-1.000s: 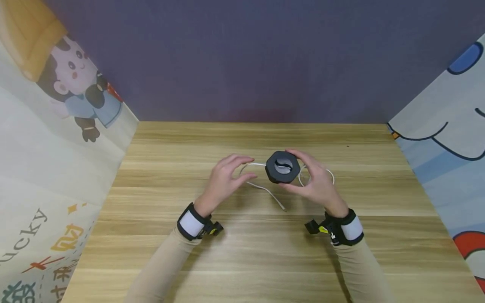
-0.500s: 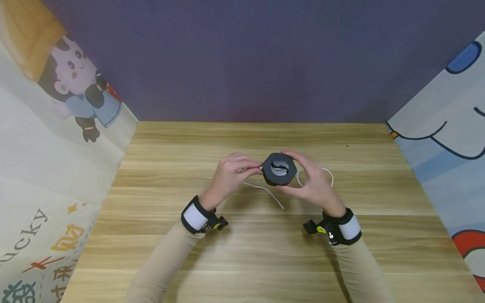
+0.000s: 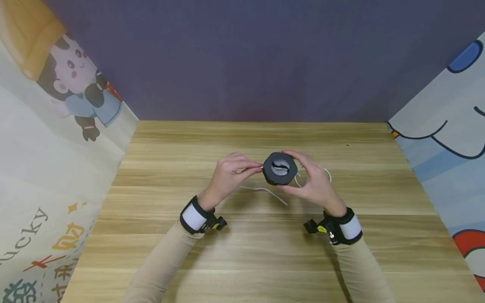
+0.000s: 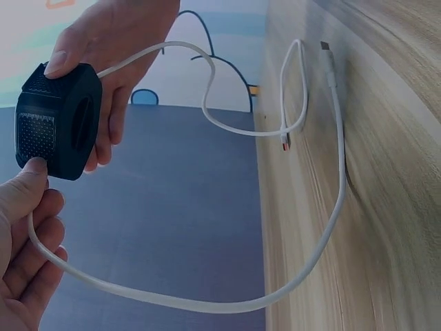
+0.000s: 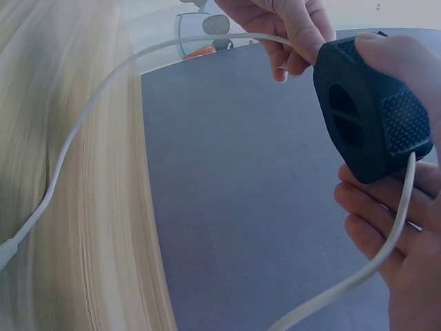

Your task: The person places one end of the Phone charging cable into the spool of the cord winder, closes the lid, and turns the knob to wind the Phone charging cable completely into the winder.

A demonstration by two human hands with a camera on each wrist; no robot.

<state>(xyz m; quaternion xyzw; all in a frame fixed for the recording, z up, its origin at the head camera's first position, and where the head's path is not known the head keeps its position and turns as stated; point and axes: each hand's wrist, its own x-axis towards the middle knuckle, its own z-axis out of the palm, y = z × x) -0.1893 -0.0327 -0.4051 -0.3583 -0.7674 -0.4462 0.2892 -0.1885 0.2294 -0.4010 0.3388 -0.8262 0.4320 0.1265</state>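
A black hexagonal cable winder (image 3: 280, 168) is held over the table, its round knob showing a curved slot. My right hand (image 3: 317, 184) grips it by the edges, thumb and fingers at opposite sides. At its left side, the thumb and fingers of my left hand (image 3: 230, 173) pinch the white cable (image 4: 207, 305) where it leaves the winder. From there the cable loops down to a plug (image 4: 326, 62) on the table, as the left wrist view shows. Another length leaves the winder on the right-hand side and ends in a plug with an orange tip (image 4: 284, 143).
The wood-grain table (image 3: 242, 265) runs back to a dark blue wall (image 3: 242, 63). Printed panels with cartoons flank it, left (image 3: 49, 168) and right (image 3: 454, 176). Both wrists wear strapped camera mounts.
My left hand has moved right to the winder and its fingers have closed on the cable. The winder has shifted slightly left; the cable's free end on the table has moved a little.
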